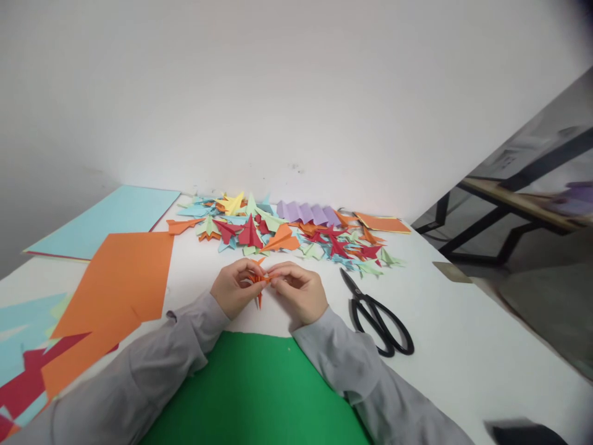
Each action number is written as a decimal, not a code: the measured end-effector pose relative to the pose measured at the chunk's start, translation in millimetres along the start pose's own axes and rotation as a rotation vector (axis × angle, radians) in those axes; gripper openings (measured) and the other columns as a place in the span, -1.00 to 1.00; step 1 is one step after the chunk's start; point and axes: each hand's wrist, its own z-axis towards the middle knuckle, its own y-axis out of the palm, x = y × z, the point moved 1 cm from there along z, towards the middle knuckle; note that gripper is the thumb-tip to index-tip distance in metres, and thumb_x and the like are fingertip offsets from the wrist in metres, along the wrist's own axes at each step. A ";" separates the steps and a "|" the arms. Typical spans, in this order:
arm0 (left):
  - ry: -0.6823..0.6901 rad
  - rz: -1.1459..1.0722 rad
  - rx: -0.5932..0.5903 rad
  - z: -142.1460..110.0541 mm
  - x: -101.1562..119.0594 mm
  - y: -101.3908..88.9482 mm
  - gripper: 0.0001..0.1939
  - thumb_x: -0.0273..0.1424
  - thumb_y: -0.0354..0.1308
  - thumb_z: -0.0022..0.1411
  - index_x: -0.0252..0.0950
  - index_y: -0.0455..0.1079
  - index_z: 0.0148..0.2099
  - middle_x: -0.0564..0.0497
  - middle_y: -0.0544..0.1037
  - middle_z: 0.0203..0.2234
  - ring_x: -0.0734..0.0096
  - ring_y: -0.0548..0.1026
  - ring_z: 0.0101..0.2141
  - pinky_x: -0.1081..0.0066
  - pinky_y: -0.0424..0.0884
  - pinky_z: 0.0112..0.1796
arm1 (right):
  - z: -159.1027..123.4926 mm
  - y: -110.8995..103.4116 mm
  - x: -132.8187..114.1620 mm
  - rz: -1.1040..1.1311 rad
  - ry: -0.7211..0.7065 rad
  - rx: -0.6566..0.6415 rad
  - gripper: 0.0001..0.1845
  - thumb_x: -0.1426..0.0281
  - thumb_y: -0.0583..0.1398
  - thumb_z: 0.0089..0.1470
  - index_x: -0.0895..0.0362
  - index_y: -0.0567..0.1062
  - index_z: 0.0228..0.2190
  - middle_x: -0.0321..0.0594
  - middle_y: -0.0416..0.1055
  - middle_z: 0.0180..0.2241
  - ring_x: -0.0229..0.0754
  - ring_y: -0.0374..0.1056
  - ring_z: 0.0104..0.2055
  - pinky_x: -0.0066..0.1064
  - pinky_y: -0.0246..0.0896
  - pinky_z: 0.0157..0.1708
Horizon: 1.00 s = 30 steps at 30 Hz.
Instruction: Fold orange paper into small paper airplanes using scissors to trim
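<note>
Between my two hands is a small folded piece of orange paper (pixel 259 300), with narrow points sticking out above and below the fingers. My left hand (pixel 234 285) pinches it from the left between thumb and fingertips. From the right, my right hand (pixel 301 290) pinches its other side, the fingertips of both hands almost touching. The fingers cover much of the folds. Just below the hands, a green sheet (pixel 259 389) lies under my forearms. Beyond them spreads a pile of folded paper planes (pixel 250 233) in red, orange, yellow, green and blue.
Black scissors (pixel 377 315) lie right of my right hand, blades pointing away. Orange sheets (pixel 120 278) and a light blue sheet (pixel 111 219) are on the left, with paper scraps (pixel 28 377) nearer. A pleated purple paper (pixel 308 213) and orange cards (pixel 382 223) sit near the wall.
</note>
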 end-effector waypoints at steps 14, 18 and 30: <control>0.254 0.268 0.056 0.5 -7.2 -0.8 -0.89 -0.48 0.12 -0.06 -0.35 0.43 -0.40 -0.09 0.33 -0.30 0.50 0.39 -0.44 0.62 0.30 -0.66 | -2.6 5.1 -3.6 -0.052 0.156 0.085 -0.92 0.40 0.29 -0.33 0.15 0.53 -0.62 -0.31 0.41 -0.69 -0.36 0.20 -0.67 -0.51 0.09 -0.64; 0.306 0.313 0.055 -0.9 -5.4 0.5 -0.83 -0.49 0.09 -0.02 -0.36 0.44 -0.33 -0.07 0.38 -0.38 0.55 0.37 -0.52 0.62 0.26 -0.67 | -3.5 7.2 -7.5 -0.022 0.220 0.083 -0.90 0.37 0.29 -0.32 0.16 0.51 -0.64 -0.33 0.38 -0.73 -0.36 0.21 -0.68 -0.51 0.11 -0.64; 0.329 0.345 0.093 -3.3 -6.3 1.9 -0.89 -0.46 0.12 -0.01 -0.36 0.46 -0.42 -0.07 0.46 -0.46 0.47 0.44 -0.46 0.58 0.33 -0.58 | -4.9 7.1 -11.8 -0.051 0.181 0.004 -0.85 0.33 0.23 -0.22 0.14 0.50 -0.68 -0.31 0.39 -0.72 -0.32 0.25 -0.65 -0.47 0.19 -0.59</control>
